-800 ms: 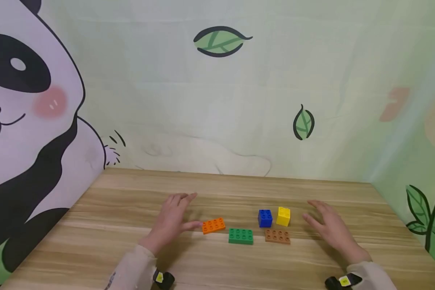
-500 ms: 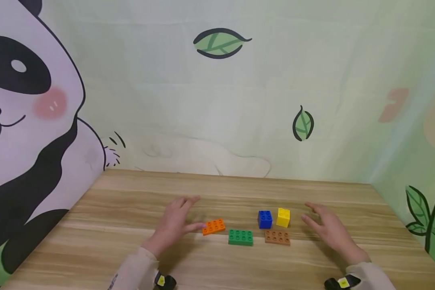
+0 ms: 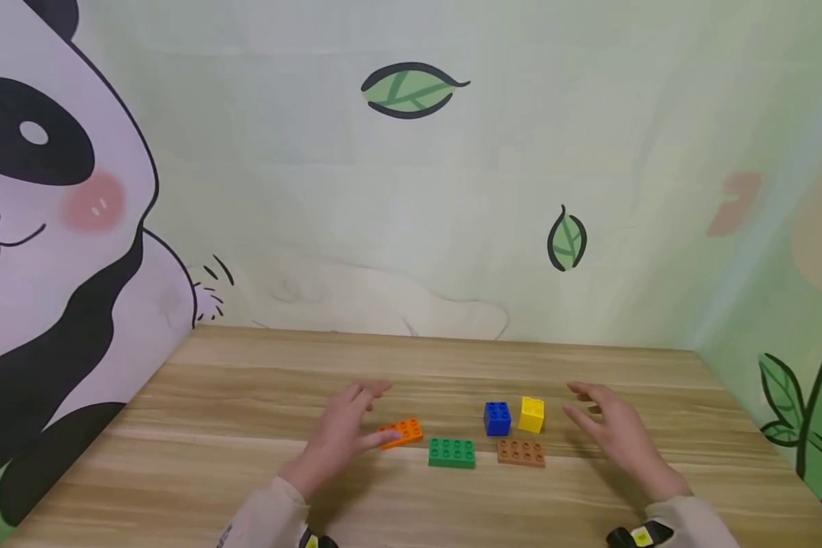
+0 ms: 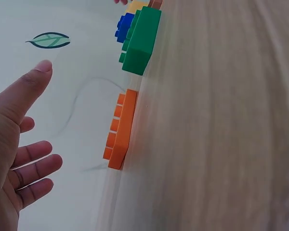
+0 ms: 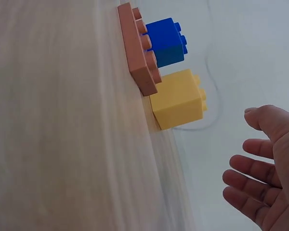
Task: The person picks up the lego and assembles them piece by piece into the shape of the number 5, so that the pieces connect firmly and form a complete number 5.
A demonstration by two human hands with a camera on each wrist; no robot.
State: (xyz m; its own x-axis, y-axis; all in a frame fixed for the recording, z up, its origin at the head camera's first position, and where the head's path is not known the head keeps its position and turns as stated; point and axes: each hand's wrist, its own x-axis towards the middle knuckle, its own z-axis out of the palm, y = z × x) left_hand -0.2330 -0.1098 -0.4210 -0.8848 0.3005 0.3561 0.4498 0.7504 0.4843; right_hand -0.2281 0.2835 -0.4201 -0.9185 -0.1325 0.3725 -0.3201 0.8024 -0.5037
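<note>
Head: thumb point(image 3: 380, 439) seemingly across orange brick point(image 3: 408, 429)

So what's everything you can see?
table: one, tan, front
orange brick: one, orange, leftmost
green brick: one, green, central
brown brick: one, brown, beside green
blue brick: one, blue, behind brown
yellow brick: one, yellow, beside blue
panda picture: one, black/white, left
leaf pictures: two, green, back wall
plant picture: one, green, right
red shape: one, red, right
sleeves: two, beige, forearms
straps: two, black, wrists
left hand: one, near orange
right hand: one, near yellow
</note>
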